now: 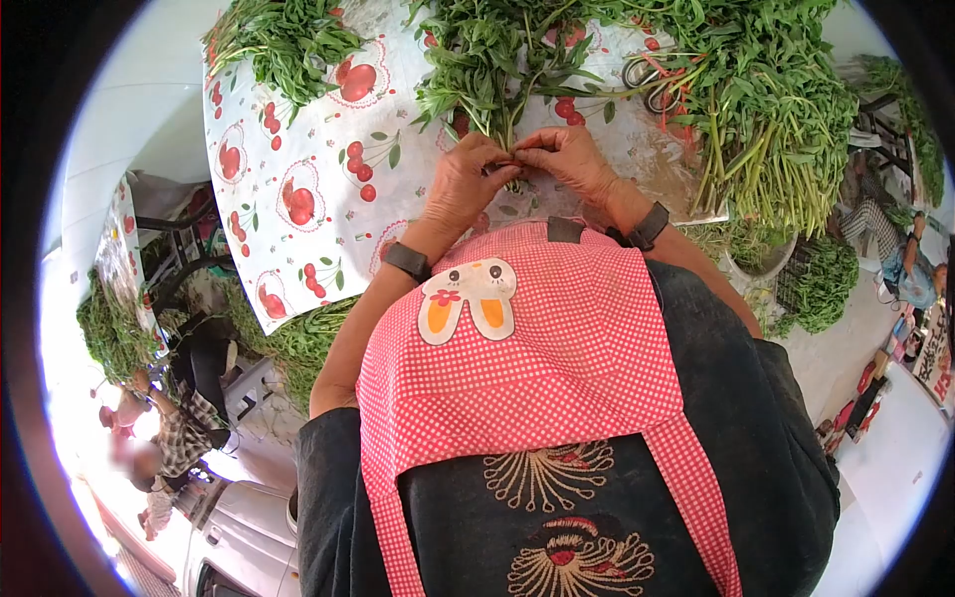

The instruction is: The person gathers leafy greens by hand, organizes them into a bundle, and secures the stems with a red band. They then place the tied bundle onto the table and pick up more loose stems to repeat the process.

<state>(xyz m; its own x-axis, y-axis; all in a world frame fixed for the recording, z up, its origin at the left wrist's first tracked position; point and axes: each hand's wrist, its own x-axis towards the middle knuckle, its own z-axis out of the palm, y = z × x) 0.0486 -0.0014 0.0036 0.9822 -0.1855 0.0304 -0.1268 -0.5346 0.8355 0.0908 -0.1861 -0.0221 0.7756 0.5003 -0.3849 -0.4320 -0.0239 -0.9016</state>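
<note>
A bunch of leafy greens (487, 75) lies on the cherry-print tablecloth in front of me, its stems pointing toward my body. My left hand (463, 189) is closed at the stems from the left, thumb and fingers pinched together. From the right, my right hand (572, 161) pinches at the same stem ends, fingertips nearly meeting those of the left. Whether a thin tie is between the fingertips is too small to tell. Right of the bunch lie scissors (661, 98) and red ties (686, 117), partly under other greens.
A big pile of greens (771, 109) covers the table's right side, stems hanging over the edge. Another heap of greens (284, 50) sits at the far left of the tablecloth (308, 149). More greens (821, 284) are below right. Other people (189, 438) are at the sides.
</note>
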